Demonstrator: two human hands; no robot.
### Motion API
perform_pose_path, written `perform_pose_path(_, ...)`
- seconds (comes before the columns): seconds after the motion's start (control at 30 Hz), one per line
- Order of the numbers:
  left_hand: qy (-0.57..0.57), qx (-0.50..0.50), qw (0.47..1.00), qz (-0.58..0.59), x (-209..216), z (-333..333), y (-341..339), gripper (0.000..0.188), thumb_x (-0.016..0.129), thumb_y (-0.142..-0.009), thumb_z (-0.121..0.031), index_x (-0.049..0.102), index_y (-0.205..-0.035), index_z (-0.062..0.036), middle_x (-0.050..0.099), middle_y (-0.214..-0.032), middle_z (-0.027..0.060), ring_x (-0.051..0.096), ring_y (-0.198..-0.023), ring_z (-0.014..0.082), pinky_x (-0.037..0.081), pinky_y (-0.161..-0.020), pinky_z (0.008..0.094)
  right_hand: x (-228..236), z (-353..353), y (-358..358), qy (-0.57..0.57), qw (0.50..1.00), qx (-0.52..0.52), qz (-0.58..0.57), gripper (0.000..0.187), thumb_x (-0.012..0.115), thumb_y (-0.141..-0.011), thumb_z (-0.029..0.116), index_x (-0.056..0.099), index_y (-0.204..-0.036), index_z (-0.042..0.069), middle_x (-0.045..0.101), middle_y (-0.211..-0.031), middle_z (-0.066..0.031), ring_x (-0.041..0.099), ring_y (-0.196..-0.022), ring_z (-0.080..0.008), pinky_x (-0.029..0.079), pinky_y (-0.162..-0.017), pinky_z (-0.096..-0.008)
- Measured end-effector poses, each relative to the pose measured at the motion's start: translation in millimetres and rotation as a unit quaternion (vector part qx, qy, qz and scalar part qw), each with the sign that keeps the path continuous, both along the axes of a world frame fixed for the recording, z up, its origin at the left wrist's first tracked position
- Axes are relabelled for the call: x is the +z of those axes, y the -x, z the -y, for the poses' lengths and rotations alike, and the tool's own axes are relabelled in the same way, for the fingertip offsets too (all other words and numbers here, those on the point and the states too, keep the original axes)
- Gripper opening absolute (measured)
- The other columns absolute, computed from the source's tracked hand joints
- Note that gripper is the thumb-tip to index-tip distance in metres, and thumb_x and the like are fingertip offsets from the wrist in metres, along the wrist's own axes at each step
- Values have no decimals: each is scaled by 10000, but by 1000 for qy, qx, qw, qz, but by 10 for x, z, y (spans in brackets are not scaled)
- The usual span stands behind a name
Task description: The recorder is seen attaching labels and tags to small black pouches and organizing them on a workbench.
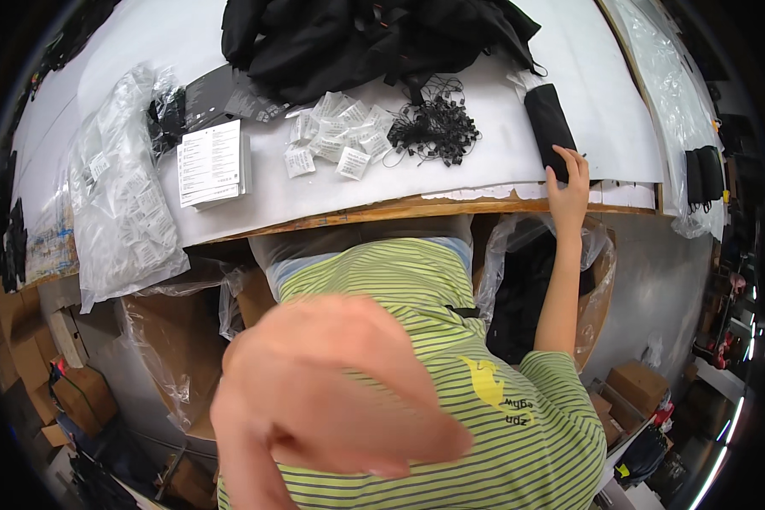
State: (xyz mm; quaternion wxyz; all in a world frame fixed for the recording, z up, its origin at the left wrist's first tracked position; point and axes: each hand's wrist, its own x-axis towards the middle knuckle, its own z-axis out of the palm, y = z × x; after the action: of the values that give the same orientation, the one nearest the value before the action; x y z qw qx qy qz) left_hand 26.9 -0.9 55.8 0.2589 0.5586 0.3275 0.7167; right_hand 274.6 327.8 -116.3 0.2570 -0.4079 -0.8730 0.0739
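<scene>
My right hand [568, 183] is at the table's front edge on the right, its thumb and fingers on the near end of a black rolled-up fabric bundle [551, 127]. The bundle lies lengthwise, pointing away from me, with a clear plastic bit at its far end. Close to the camera, my left hand [340, 382] looms large and blurred in front of my striped shirt. Its fingers look bent, but blur hides whether anything is in them.
On the white table [289, 200] are a stack of printed cards [214, 161], small white packets [340, 132], black corded tags [438, 127] and black fabric [374, 42]. A clear bag of packets [127, 195] hangs over the left edge. Plastic-lined boxes [174, 348] stand below.
</scene>
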Motion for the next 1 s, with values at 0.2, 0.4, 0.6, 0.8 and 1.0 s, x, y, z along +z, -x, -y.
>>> perform_pose_path(0.2, 3, -34, 999, 12, 37, -231, 113, 111, 615, -839, -70, 667, -914, -133, 597, -980, 148, 597, -813, 225, 508, -670, 296, -231, -121, 140, -45, 997, -58, 22, 520, 675, -790, 248, 521, -1280, 171, 490, -1258, -146, 472, -1156, -340, 358, -979, -460)
perform_pose_path(0.4, 15, -57, 998, 16, 126, -241, 121, 119, 612, -853, -62, 673, -879, -161, 589, -949, 151, 590, -792, 219, 517, -649, 277, -148, -35, 235, 9, 997, -69, 31, 555, 686, -776, 357, 521, -1291, 233, 481, -1281, -160, 462, -1175, -341, 350, -969, -476)
perform_pose_path(0.6, 123, -56, 991, -23, -120, -450, 65, 416, 528, -655, 124, 711, -977, -66, 571, -993, 136, 594, -790, 193, 481, -665, 298, 122, -19, 261, 88, 993, -82, 17, 409, 691, -773, 263, 624, -1163, 158, 651, -1016, -90, 599, -981, -238, 445, -870, -336)
perform_pose_path(0.8, 316, -53, 947, -31, -701, -182, 212, 248, 532, -766, 79, 671, -956, 2, 589, -961, 112, 578, -846, 190, 457, -747, 283, 381, -265, -549, 268, 893, -167, -321, 318, 676, -789, 150, 666, -1068, -3, 679, -934, -51, 600, -848, -126, 460, -789, -247)
perform_pose_path(1.0, 400, -67, 914, 14, -927, -174, 207, 145, 533, -852, -10, 639, -943, 27, 609, -932, 109, 578, -857, 193, 447, -787, 300, 412, -305, -939, 272, 950, -143, -46, 319, 656, -803, 159, 648, -1078, 0, 668, -887, -52, 591, -814, -126, 453, -785, -263)
